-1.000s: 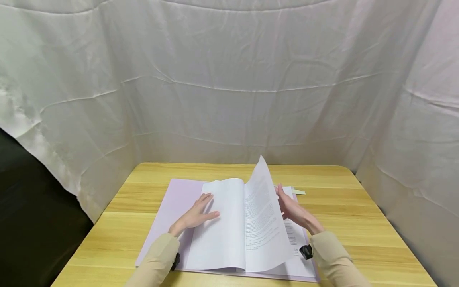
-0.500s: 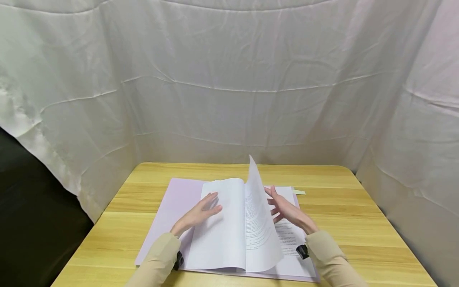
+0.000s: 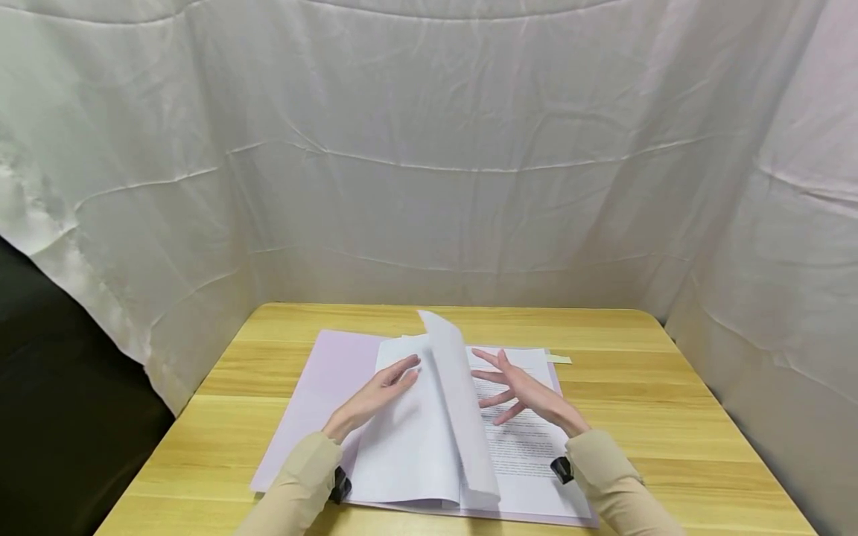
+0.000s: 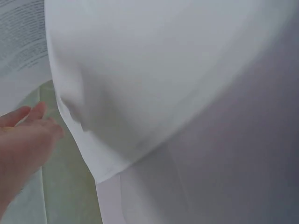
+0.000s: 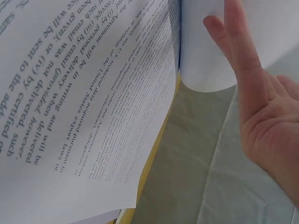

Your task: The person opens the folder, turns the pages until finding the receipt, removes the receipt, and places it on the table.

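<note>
A pale purple folder (image 3: pixel 335 365) lies spread on the table with a stack of printed sheets inside. One page (image 3: pixel 459 394) stands curled up near the middle, leaning left over the blank back of the turned sheets (image 3: pixel 395 454). My right hand (image 3: pixel 526 391), fingers spread and straight, is just right of that page, above a printed sheet (image 3: pixel 526 454); in the right wrist view its fingers (image 5: pixel 245 51) show in front of the curled paper. On the other side my left hand (image 3: pixel 375 398) hovers over the blank sheets with loosely extended fingers, holding nothing.
A pale tab (image 3: pixel 559 359) sticks out at the folder's upper right. The wooden table (image 3: pixel 670 417) extends around the folder. Grey-white curtains (image 3: pixel 429 186) hang behind and at both sides, with a dark area (image 3: pixel 60 417) at the left.
The raised page has swung from right to left and now curls over the left sheets. My right hand has followed it leftward and spread its fingers; my left hand has shifted slightly right.
</note>
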The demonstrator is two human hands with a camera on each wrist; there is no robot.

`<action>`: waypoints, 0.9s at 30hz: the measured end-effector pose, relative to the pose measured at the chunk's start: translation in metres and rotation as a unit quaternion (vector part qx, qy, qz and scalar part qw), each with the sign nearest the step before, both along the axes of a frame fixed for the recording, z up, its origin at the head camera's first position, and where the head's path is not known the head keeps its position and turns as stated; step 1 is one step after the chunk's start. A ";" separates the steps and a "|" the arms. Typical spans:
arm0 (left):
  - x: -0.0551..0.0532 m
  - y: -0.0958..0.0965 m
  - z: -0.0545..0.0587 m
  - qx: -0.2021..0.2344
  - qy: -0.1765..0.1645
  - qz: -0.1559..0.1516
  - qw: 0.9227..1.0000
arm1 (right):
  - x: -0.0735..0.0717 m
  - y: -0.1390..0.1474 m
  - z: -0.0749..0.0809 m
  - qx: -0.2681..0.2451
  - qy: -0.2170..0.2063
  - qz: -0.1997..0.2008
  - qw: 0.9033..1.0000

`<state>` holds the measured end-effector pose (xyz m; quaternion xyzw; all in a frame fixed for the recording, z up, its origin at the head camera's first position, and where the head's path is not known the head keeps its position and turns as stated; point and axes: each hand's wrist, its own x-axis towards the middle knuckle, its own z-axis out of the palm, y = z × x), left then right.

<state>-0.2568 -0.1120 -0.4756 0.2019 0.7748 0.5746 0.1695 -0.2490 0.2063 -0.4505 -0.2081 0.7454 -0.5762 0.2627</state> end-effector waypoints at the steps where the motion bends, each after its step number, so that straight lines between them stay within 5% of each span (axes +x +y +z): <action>1: 0.000 0.001 0.000 0.008 -0.004 -0.001 1.000 | 0.000 0.000 0.000 0.000 -0.001 0.001 1.000; 8: 0.000 0.004 0.005 0.053 -0.050 0.022 0.997 | -0.001 -0.003 -0.002 0.012 0.000 0.005 1.000; 16: -0.001 0.008 0.008 0.115 -0.063 0.039 0.991 | 0.001 -0.004 -0.004 0.018 0.002 0.006 1.000; 21: -0.003 0.012 0.006 0.119 -0.078 0.110 0.984 | 0.002 -0.003 -0.004 0.026 0.007 0.004 1.000; 27: -0.003 0.013 0.004 0.125 -0.099 0.207 0.965 | 0.002 -0.001 -0.005 0.031 0.016 0.008 0.999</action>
